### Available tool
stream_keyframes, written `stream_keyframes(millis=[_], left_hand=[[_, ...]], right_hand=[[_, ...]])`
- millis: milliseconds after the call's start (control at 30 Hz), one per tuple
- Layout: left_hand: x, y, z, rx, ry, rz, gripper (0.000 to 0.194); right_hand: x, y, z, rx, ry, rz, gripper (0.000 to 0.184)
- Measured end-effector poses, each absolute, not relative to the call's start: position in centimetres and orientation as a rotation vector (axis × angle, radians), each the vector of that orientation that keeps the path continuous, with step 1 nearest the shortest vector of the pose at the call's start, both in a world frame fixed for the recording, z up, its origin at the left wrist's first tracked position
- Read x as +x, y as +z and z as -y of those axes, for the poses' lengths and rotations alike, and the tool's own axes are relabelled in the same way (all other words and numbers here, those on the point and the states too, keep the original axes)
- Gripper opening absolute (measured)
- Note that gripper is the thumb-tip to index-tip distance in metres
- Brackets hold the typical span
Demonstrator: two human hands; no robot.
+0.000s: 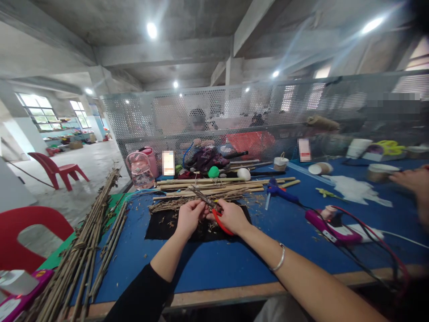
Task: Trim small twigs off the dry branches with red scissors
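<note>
My right hand (pixel 232 216) is closed on red-handled scissors (pixel 219 220), whose blades point up-left over a black cloth (pixel 161 228) on the blue table (pixel 214 261). My left hand (pixel 189 217) is pinched on a thin dry twig (pixel 201 196) right by the blades. A wrist bangle sits on my right forearm. Just beyond my hands lies a row of thin sticks and twigs (pixel 214 188). Bits of twig are scattered on the cloth.
A long bundle of sticks (pixel 85 241) lies along the table's left edge. A blue glue gun (pixel 279 192), a purple tool (pixel 323 223) with cables, a pink bottle (pixel 140 170) and cups stand around. Another person's hand (pixel 410 181) is at the right. A mesh screen stands behind.
</note>
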State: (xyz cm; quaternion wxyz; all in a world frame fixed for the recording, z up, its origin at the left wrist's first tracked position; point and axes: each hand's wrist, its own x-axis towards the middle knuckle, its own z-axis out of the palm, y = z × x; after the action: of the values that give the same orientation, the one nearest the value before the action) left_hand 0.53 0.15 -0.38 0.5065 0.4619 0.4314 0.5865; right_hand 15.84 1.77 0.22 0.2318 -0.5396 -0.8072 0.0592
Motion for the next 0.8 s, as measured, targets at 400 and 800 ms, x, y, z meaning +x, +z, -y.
stream_keyframes(millis=[400, 800], left_hand=[[0.35, -0.67, -0.41, 1.091, 1.505, -1.160, 0.024], [0.40, -0.35, -0.08, 1.117, 1.459, -1.066, 0.029]], right_hand=[[16.02, 0.19, -1.75, -1.400, 0.116, 2.244, 0.039], [15.99, 0.21, -1.89, -1.405, 0.204, 2.250, 0.034]])
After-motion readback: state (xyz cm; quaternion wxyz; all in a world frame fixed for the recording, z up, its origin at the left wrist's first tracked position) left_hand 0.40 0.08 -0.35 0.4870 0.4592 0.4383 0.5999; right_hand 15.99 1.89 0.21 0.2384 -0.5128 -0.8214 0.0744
